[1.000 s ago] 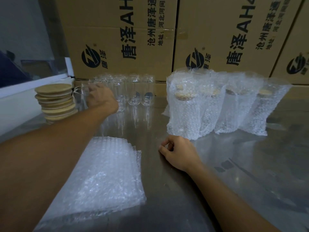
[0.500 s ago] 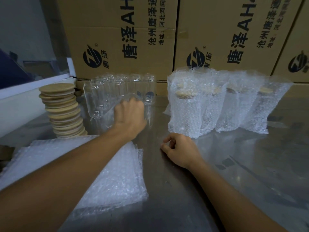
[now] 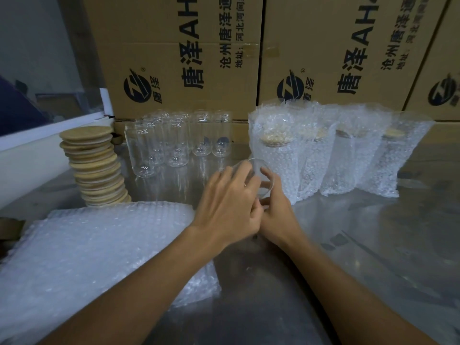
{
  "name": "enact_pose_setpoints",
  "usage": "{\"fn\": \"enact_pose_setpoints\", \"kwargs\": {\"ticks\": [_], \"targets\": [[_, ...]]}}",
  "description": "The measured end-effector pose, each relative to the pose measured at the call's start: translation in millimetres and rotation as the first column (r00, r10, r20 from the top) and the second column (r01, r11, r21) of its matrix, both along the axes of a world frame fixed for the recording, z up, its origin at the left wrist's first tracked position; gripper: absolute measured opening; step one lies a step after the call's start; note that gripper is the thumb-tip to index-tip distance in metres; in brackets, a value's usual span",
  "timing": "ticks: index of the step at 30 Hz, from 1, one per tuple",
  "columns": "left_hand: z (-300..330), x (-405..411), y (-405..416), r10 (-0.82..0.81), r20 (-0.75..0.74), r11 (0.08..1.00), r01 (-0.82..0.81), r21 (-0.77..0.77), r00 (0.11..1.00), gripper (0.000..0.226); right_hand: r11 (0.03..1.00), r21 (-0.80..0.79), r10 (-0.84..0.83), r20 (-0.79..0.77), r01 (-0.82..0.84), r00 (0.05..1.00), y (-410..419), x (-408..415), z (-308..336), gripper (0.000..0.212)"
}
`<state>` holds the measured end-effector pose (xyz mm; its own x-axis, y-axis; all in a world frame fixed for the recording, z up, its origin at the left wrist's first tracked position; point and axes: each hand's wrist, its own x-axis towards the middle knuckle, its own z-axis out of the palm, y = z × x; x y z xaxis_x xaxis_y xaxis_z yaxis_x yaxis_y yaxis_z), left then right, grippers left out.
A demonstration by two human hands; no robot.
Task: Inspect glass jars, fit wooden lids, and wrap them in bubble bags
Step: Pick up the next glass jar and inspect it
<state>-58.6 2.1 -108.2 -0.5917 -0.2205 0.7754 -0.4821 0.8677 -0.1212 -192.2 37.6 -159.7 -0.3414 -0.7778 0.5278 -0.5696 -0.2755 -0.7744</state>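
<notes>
Both hands meeting at table centre around one clear glass jar point(image 3: 258, 175), lifted and tilted, round open rim turned away from the wearer. Left hand point(image 3: 229, 207) reaching in from lower left, forearm stretched diagonally, fingers curled over the jar's near side. Right hand point(image 3: 273, 207) tucked just beneath and beside, thumb and fingers clasping the jar's right wall. Held just in front of the nearest bubble-wrapped jars point(image 3: 321, 155), a row of lidded ones standing upright in pimpled, translucent bags. Bare empty jars point(image 3: 174, 143), smooth and cylindrical, clustered upright behind the hands. Leaning stack of flat, round wooden lids point(image 3: 95, 165) at left, pale and matte. Thick pile of flat bubble bags point(image 3: 99, 257) under the left forearm. All on a reflective steel table point(image 3: 373, 257), backed by printed cardboard cartons point(image 3: 179, 58).
</notes>
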Motion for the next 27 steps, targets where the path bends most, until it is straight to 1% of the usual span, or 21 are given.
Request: {"fn": "enact_pose_setpoints", "kwargs": {"ticks": [2, 4, 5, 7, 9, 10, 12, 14, 17, 18, 21, 22, 24, 27], "targets": [[-0.5, 2.9, -2.9, -0.068, -0.072, 0.991, 0.076, 0.109, 0.995, 0.036, 0.999, -0.048, 0.001, 0.035, 0.000, 0.999, 1.5, 3.7, 3.6, 0.059], [-3.8, 5.0, -8.1, -0.115, -0.188, 0.953, 0.162, 0.258, 0.975, 0.055, 0.997, -0.081, -0.005, 0.050, 0.009, 0.999, 1.8, 6.4, 5.5, 0.062], [-6.8, 5.9, -11.6, -0.131, -0.257, 0.915, 0.216, 0.340, 0.958, 0.062, 0.996, -0.092, -0.015, 0.046, 0.019, 0.999, 1.8, 7.9, 6.9, 0.064], [-13.6, 7.0, -20.1, -0.122, -0.367, 0.806, 0.308, 0.505, 0.922, 0.072, 0.993, -0.112, -0.035, 0.033, 0.038, 0.999, 2.1, 10.2, 9.1, 0.064], [-20.0, 9.0, -27.5, -0.068, -0.376, 0.677, 0.320, 0.663, 0.924, 0.080, 0.991, -0.129, -0.041, 0.023, 0.043, 0.999, 1.5, 12.8, 10.5, 0.058], [-22.4, 9.6, -30.0, -0.055, -0.364, 0.627, 0.315, 0.712, 0.930, 0.082, 0.990, -0.135, -0.045, 0.016, 0.047, 0.999, 1.1, 14.6, 11.2, 0.056], [-24.4, 9.6, -29.9, -0.049, -0.378, 0.561, 0.339, 0.755, 0.924, 0.083, 0.989, -0.142, -0.051, 0.000, 0.051, 0.999, 1.0, 18.3, 13.1, 0.054], [-23.0, 8.6, -27.7, -0.017, -0.419, 0.511, 0.369, 0.777, 0.908, 0.079, 0.987, -0.149, -0.057, -0.019, 0.054, 0.998, -0.1, 20.2, 12.8, 0.057], [-24.0, 6.6, -26.5, 0.009, -0.474, 0.451, 0.419, 0.788, 0.880, 0.075, 0.993, -0.104, -0.057, -0.042, 0.053, 0.997, -2.1, 19.8, 8.7, 0.080], [-24.1, 6.5, -26.3, 0.016, -0.486, 0.435, 0.432, 0.790, 0.874, 0.076, 0.994, -0.093, -0.062, -0.045, 0.057, 0.997, -1.3, 19.9, 8.4, 0.083], [-23.5, 7.3, -28.0, 0.033, -0.532, 0.406, 0.475, 0.781, 0.846, 0.085, 0.990, -0.120, -0.078, -0.024, 0.074, 0.997, 2.5, 22.0, 10.7, 0.070], [-23.5, 8.0, -29.1, 0.031, -0.545, 0.411, 0.486, 0.771, 0.838, 0.086, 0.988, -0.129, -0.084, -0.015, 0.081, 0.996, 4.0, 23.2, 12.0, 0.066], [-25.2, 10.0, -30.3, 0.027, -0.557, 0.470, 0.481, 0.740, 0.830, 0.085, 0.988, -0.140, -0.072, -0.005, 0.070, 0.997, 6.4, 26.1, 14.3, 0.058], [-27.3, 11.5, -28.9, 0.029, -0.500, 0.612, 0.380, 0.693, 0.866, 0.081, 0.989, -0.146, -0.031, 0.026, 0.035, 0.999, 9.0, 30.5, 17.8, 0.049]]}}
